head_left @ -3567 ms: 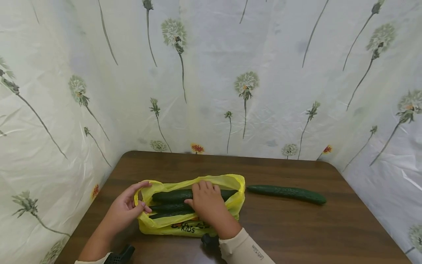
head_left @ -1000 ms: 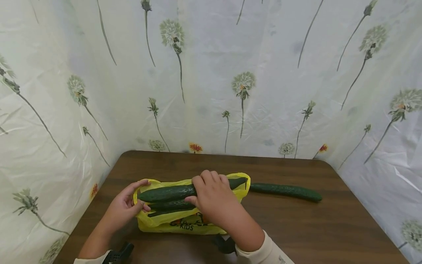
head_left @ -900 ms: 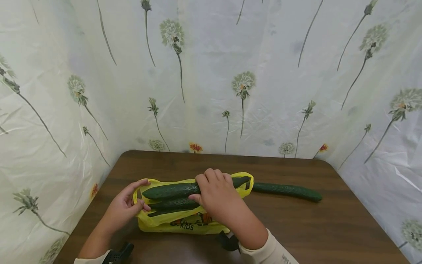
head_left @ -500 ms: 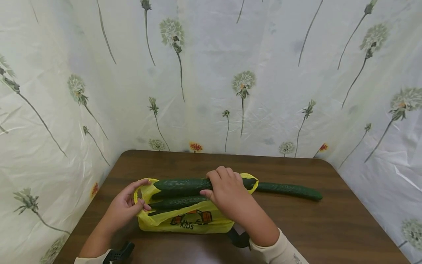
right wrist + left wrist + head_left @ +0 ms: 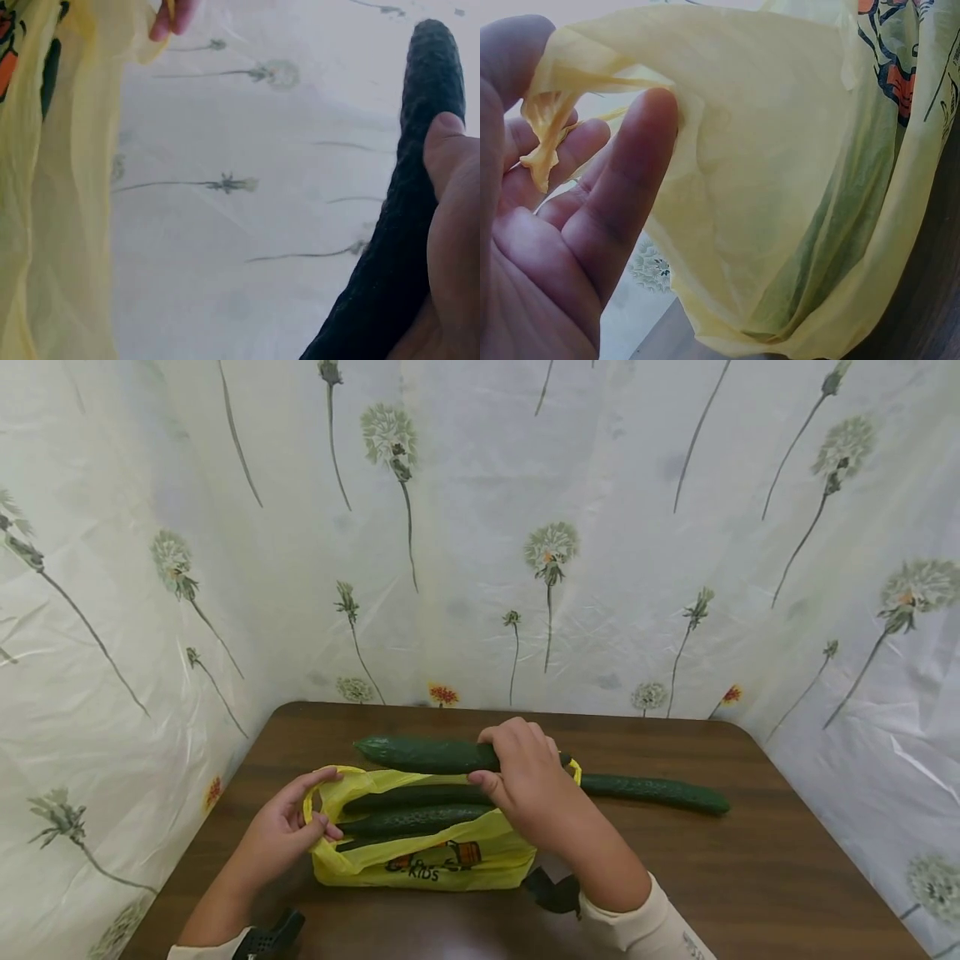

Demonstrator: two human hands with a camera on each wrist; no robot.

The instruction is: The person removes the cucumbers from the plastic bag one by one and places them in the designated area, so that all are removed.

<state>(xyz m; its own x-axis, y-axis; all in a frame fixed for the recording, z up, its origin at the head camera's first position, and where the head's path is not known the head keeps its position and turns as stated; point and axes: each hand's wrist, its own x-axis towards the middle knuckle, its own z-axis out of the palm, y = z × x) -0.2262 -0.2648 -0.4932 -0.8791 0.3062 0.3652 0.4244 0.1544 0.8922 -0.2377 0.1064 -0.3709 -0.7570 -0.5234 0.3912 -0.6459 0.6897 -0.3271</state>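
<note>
Dark tabletop (image 5: 750,893), far edge running straight along the cloth backdrop (image 5: 465,552); yellow bag (image 5: 450,878) left of the tabletop's middle, mouth up, more cucumbers (image 5: 420,820) lying lengthwise within; loose cucumber (image 5: 660,791) right of the bag, long axis pointing towards the tabletop's right edge; held cucumber (image 5: 427,756) raised over the bag's far rim, roughly parallel to the far edge, most of its visible length jutting left from the fingers; right hand (image 5: 528,777) wrapped round its right part, thumb on the near side, and nearer the loose one; left hand (image 5: 292,822) half-spread, thumb and fingers holding the bag's left rim, just short of the held cucumber's left tip.
</note>
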